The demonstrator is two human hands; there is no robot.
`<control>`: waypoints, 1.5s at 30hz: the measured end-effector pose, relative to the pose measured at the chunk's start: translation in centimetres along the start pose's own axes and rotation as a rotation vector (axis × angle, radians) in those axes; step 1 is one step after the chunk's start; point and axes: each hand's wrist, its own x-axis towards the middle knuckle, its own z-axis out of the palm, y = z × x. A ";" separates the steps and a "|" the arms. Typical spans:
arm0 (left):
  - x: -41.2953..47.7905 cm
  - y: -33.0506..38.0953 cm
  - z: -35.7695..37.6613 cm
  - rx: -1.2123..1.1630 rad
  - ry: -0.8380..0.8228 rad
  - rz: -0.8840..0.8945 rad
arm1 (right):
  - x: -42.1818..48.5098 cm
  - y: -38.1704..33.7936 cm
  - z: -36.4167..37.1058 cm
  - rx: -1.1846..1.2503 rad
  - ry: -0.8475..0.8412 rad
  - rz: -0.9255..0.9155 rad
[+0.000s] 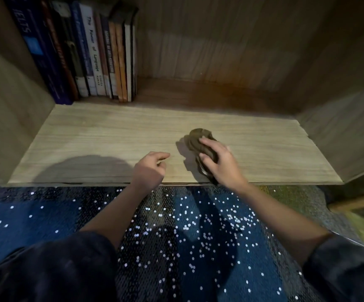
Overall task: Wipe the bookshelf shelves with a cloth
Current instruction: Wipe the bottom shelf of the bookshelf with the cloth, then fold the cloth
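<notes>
Crumpled olive-brown cloth (198, 141) lay bunched on the pale wood-grain shelf board (102, 136), right of its middle and near the front edge. The right hand (219, 163) gripped it, fingers and thumb curled round it. The left hand (149, 168) rested just beside it, fingers loosely curled and holding nothing. A row of upright books (94, 53) stood at the shelf's back left corner.

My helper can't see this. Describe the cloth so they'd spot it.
Find the wooden shelf with books at its back left. Toward the front, right of centre, the right hand grips the cloth: a crumpled olive-brown wad, the only soft thing there.
</notes>
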 end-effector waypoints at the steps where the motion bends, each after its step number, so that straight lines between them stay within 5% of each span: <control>1: 0.2 0.2 0.1 -0.003 -0.015 -0.015 | 0.7 0.2 -0.3 -0.056 -0.043 0.040; 6: 2.0 1.2 1.6 0.037 -0.097 -0.058 | 1.7 2.6 -0.2 -0.244 -0.029 0.298; 12: 3.8 3.2 3.7 0.018 -0.206 -0.116 | 2.9 2.8 0.7 -0.112 -0.014 0.403; 18: 5.2 7.5 3.6 -0.067 -0.446 -0.472 | 1.7 2.4 0.8 -0.085 0.016 0.423; 24: 4.6 8.4 3.7 0.326 -0.732 -0.470 | -2.3 1.5 -0.7 -0.018 -0.097 0.501; 29: 3.2 11.8 4.3 0.288 -0.890 -0.403 | -5.1 -0.7 -6.8 -0.091 -0.042 0.476; 37: 1.3 19.2 6.4 -0.368 -0.774 -0.174 | -6.9 -2.5 -16.6 0.080 0.345 0.451; 45: 1.9 24.8 13.8 -0.239 -0.664 -0.063 | -10.0 4.5 -22.7 0.050 0.358 0.483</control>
